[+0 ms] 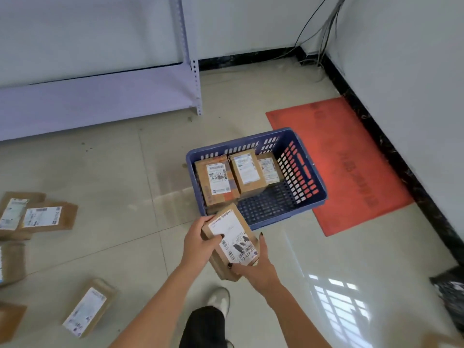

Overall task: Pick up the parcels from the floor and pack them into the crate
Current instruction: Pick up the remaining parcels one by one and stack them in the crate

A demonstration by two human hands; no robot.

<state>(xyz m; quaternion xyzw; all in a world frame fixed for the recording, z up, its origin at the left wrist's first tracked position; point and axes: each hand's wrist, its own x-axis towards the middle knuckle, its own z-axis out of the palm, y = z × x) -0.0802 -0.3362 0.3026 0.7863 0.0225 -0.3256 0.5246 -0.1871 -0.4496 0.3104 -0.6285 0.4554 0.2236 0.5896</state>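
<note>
Step in hand, by our judgement: carry-and-place. We held one parcel [232, 241] in both hands, in the air just short of the crate's [305, 169] near wall, label up.

Hand pose:
- Left hand [200, 243]: clamped on the parcel's left edge, thumb across the label, fingers wrapped under.
- Right hand [253, 268]: clamped on the near right corner, fingers along the right side, palm supporting from below.
- Both forearms extended fwd, converging on the parcel.

A second box appeared to sit under the top one in the same grip; the view was poor there, so we could not confirm.

Crate status: on the floor, partly over the red mat [351, 151]. Three parcels stood at its far end, approx. side by side; the near right section was bare.

Remaining stock: several floor parcels [49, 217] lay well apart to our left, incl. one nearer our feet [88, 307].

Next move req'd, as we judged: clear the near wall, lower the load into the bare section, labels up, then release both hands.
</note>
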